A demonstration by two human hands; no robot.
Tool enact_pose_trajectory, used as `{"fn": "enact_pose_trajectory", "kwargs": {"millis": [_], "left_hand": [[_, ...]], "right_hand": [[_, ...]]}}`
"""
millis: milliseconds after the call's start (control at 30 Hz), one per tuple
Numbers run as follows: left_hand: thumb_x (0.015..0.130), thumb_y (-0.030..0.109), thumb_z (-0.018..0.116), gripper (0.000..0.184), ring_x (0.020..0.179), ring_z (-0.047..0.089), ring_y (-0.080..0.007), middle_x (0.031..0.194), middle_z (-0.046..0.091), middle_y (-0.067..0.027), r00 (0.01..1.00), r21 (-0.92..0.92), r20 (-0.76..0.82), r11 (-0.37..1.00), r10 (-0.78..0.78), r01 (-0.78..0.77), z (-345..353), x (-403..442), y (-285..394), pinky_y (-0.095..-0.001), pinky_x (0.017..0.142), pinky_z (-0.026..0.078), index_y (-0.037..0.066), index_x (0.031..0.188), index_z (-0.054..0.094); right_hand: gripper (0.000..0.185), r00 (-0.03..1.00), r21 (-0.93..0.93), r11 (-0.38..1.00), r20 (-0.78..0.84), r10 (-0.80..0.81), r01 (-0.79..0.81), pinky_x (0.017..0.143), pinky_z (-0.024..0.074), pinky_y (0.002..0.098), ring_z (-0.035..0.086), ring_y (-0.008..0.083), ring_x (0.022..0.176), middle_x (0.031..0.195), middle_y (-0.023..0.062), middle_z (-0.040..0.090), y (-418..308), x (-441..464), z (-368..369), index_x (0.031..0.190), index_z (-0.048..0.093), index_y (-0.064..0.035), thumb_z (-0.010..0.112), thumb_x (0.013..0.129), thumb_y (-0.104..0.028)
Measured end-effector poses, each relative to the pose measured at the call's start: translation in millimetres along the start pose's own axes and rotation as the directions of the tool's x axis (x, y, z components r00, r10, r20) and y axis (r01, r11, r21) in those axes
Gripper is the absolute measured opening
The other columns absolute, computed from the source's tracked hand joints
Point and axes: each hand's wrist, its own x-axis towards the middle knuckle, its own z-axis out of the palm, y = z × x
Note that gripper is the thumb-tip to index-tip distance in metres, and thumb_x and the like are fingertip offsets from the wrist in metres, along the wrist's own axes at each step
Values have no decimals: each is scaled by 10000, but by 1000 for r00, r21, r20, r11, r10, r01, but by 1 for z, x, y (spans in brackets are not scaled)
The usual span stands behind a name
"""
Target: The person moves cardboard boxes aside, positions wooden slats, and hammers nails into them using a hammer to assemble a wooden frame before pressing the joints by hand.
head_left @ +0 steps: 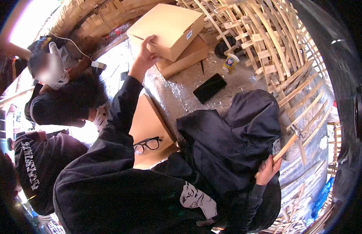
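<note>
My left hand reaches up and grips the near left edge of a brown cardboard box, its fingers bent over the edge. That box rests on another cardboard box. In my right hand, at the lower right beside my dark clothing, is the wooden handle of a hammer. The hammer's head points up and right, close to bamboo strips. A pair of black-framed glasses lies on a cardboard surface under my left arm.
A black smartphone and a yellow-and-white cup are on the silvery floor sheet. Woven bamboo curves along the upper right. Two people in dark clothes are at the left. Blue plastic lies at lower right.
</note>
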Motion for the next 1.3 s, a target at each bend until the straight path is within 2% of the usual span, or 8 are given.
{"fn": "enact_pose_trajectory", "kwargs": {"millis": [133, 267, 333, 500, 633, 733, 1000, 1300], "left_hand": [[828, 598, 626, 440, 472, 370, -72, 699, 580, -43, 989, 292, -41, 945, -143, 149, -19, 8, 17, -195, 423, 273, 182, 969, 611], [867, 666, 528, 829, 508, 403, -92, 749, 570, -102, 878, 739, 433, 477, 205, -476, -54, 0, 28, -254, 438, 339, -65, 1257, 568], [889, 630, 544, 706, 542, 473, -128, 661, 536, -69, 927, 902, 33, 388, 373, -188, -43, -10, 42, -317, 452, 372, -56, 1016, 656], [878, 461, 678, 508, 601, 462, -115, 630, 500, -19, 851, 916, -1, 341, 525, -209, -13, -67, 20, -318, 527, 389, 7, 678, 567], [872, 245, 703, 338, 733, 626, -224, 770, 663, -158, 865, 822, 286, 358, 413, -443, 22, -101, -87, -364, 663, 488, -84, 896, 630], [817, 280, 750, 441, 856, 643, -385, 876, 643, -270, 852, 869, 472, 43, 224, -493, 73, -130, -145, -437, 737, 510, -74, 1012, 574], [706, 425, 830, 763, 1019, 559, -460, 1087, 495, -311, 855, 891, 435, -269, 283, -365, 136, -100, -211, -510, 816, 509, -61, 1145, 439], [784, 61, 683, 129, 778, 604, -367, 801, 601, -204, 410, 445, 840, -18, 355, -895, 271, -148, -166, -421, 698, 487, -22, 846, 606]], "right_hand": [[221, 992, -19, 995, 77, 104, -103, 367, 216, 202, 317, 28, 456, 658, -58, 354, -6, 10, -1, 1125, 473, -127, 570, 927, -117], [242, 985, -85, 991, 125, 118, -108, 363, 238, 203, 327, 36, 457, 672, -51, 369, -2, 14, -10, 1135, 472, -127, 573, 915, -110], [237, 987, -115, 989, 123, 103, -89, 360, 237, 205, 325, 38, 452, 666, -50, 369, 0, 10, -8, 1127, 473, -126, 574, 913, -110], [217, 979, -121, 989, 171, 108, -88, 348, 227, 210, 314, 38, 435, 646, -53, 364, 11, 18, -19, 1096, 476, -127, 581, 907, -116], [214, 965, -6, 979, 167, 201, -203, 346, 217, 200, 304, 32, 427, 630, -56, 343, 21, 19, -31, 1076, 477, -150, 598, 901, -125], [215, 956, 70, 965, 174, 238, -253, 350, 217, 192, 295, 29, 424, 622, -58, 330, 19, 15, -38, 1059, 472, -165, 603, 896, -115], [189, 929, 89, 949, 251, 272, -302, 361, 228, 182, 308, 15, 436, 665, -62, 362, 7, -11, -51, 1018, 446, -144, 581, 904, -77], [179, 969, 263, 949, 216, 119, -175, 364, 230, 163, 319, -3, 454, 680, -64, 379, -24, -24, -55, 1020, 457, -125, 565, 932, -12]]}}
